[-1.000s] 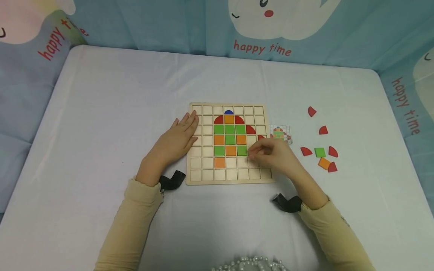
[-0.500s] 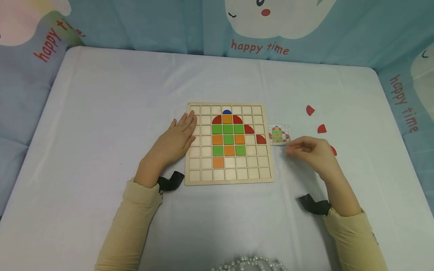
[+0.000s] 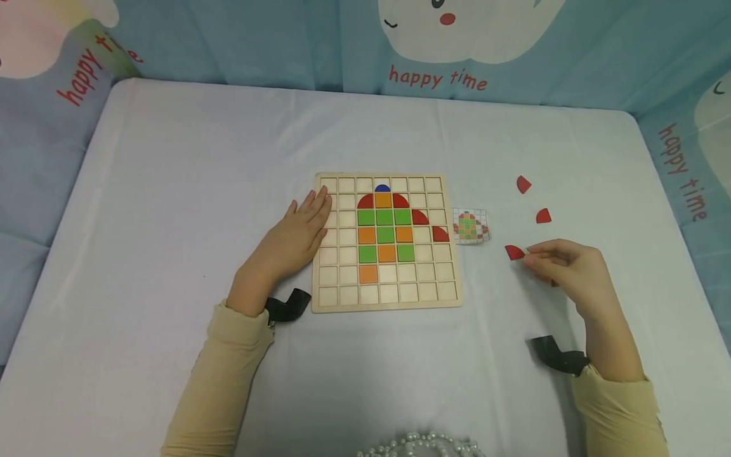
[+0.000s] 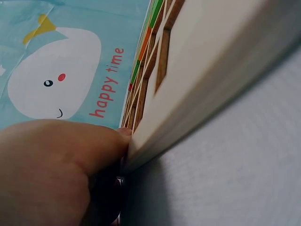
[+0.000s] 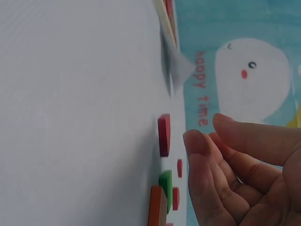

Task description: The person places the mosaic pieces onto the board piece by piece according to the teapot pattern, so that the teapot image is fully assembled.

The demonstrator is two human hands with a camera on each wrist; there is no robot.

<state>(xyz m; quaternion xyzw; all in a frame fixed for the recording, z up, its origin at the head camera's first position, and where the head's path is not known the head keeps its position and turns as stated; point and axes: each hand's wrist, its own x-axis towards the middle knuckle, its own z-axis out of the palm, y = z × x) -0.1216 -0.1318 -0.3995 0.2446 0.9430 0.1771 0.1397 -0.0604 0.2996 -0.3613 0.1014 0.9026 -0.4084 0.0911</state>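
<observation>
My left hand [image 3: 297,238] lies with fairly straight fingers along the left rim of a wooden grid board [image 3: 331,307]. In the left wrist view its thumb [image 4: 103,143] touches the board's side. Set in the board are green, orange and red tiles, plus a blue half-round one [image 3: 382,188]. My right hand [image 3: 571,270] hovers above the loose tiles to the right, thumb and forefinger apart and nothing between them. Its fingertips are right by a red quarter-circle tile [image 3: 513,252]. In the right wrist view a green square tile [image 5: 166,188] and an orange tile [image 5: 156,207] stand below the hand.
A small pattern card [image 3: 471,226] lies against the board's right side. Two more red quarter-circle tiles lie farther back, one red tile [image 3: 523,185] behind the other red tile [image 3: 544,216]. White cloth covers the table, with a printed curtain behind. A pearl string [image 3: 422,444] shows at the front edge.
My right hand has moved right, from over the board past the card to the loose tiles. The left hand keeps its place on the board, whose tiles look the same.
</observation>
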